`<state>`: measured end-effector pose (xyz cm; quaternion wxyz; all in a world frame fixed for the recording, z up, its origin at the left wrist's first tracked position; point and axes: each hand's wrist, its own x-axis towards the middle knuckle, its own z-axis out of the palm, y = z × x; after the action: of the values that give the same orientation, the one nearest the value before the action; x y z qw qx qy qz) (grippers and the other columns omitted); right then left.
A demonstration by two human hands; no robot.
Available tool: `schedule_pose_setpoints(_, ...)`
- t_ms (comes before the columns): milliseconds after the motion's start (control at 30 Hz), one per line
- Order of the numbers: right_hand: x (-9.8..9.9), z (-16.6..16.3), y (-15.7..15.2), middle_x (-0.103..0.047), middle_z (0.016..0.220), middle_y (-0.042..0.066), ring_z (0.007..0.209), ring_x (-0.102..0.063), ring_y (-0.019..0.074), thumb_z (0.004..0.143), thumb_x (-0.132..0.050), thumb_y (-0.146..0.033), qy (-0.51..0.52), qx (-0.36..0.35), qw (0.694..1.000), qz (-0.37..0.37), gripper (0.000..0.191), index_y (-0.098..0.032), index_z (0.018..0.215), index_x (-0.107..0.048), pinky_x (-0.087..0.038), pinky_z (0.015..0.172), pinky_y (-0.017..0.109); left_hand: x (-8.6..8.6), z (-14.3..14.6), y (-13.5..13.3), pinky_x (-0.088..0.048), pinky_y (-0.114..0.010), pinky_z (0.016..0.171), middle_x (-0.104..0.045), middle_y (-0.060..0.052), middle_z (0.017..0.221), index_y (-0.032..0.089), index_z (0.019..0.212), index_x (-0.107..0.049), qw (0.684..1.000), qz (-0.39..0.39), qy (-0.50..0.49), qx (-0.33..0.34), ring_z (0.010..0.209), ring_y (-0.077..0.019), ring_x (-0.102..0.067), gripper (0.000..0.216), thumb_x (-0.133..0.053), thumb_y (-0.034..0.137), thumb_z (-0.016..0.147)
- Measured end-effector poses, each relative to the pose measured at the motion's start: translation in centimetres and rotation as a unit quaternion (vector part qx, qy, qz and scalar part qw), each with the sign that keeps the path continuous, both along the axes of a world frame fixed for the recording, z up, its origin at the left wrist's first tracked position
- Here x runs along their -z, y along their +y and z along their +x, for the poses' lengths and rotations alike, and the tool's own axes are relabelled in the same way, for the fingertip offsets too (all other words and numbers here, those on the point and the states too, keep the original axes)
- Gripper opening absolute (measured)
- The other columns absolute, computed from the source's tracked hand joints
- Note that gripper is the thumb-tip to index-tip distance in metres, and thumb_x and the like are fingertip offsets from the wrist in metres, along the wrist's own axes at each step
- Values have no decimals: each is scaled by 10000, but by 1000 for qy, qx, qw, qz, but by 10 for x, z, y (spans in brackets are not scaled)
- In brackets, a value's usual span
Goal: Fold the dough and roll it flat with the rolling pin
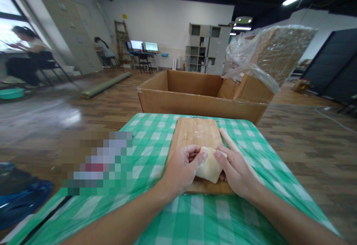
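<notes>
A pale sheet of dough hangs between my two hands over the near half of a wooden cutting board. My left hand pinches its upper left edge between thumb and fingers. On the other side, my right hand grips the upper right edge, thumb on top and some fingertips showing below. Flour dusts my left fingers and the board. A rolling pin lies along the board's right side, its near part hidden behind my right hand.
A green and white checked cloth covers the table. Blurred-out squares hide an item at the table's left. Behind the table stands a large open cardboard box with plastic-wrapped packaging. Two people sit far back on the left.
</notes>
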<state>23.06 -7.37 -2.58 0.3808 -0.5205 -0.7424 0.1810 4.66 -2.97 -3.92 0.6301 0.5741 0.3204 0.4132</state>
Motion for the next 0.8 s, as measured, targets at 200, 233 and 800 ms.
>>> schedule_pose_setpoints(200, 4, -1, 3, -544, 609, 14, 1099, -644, 327, 1069, -355, -470, -13, 7, 1000, 17, 442, -268, 696, -480, -462, 982, 469, 1, -1, -4, -416, -256, 647, -650, -12, 805, 181, 889, -633, 994, 85, 70, -21, 736, -158, -574, 328, -579, 493, 975)
schedule_pose_setpoints(233, 3, -1, 2, -569, 634, 11, 988, -673, 306, 1069, -360, -475, 0, 5, 1000, 4, 442, -262, 708, -500, -478, 952, 458, 0, -2, -5, -408, -260, 655, -651, -7, 815, 190, 914, -634, 989, 108, 98, -29, 746, -158, -574, 321, -544, 487, 998)
schedule_pose_setpoints(800, -9, -3, -1, -559, 540, -26, 769, -680, 256, 1078, -371, -421, -28, -60, 998, 3, 483, -266, 650, -530, -237, 1212, 540, -4, -5, -7, -383, -273, 660, -640, -3, 800, 198, 923, -634, 980, 158, 114, -51, 745, -169, -575, 248, -541, 410, 1009)
